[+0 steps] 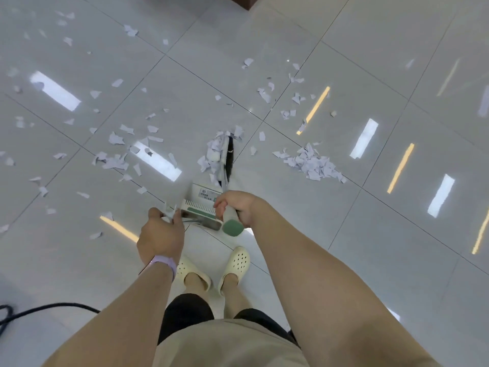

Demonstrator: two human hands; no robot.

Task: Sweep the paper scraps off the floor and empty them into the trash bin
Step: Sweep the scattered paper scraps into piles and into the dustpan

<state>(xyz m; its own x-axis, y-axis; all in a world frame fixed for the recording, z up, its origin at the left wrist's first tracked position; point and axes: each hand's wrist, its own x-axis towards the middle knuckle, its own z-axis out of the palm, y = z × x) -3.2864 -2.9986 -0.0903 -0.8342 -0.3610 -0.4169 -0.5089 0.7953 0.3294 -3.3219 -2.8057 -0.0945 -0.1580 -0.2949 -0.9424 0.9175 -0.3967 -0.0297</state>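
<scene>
Right hand (239, 207) gripping broom (227, 165), left hand (161, 229) holding dustpan (203, 205) handle; small piles forming beside broom, paper scraps (312, 162) lying scattered beyond; bin unseen.

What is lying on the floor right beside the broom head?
A small heap of paper scraps is bunched against the left side of the broom head. Whatever lies under its bristles is hidden.
</scene>
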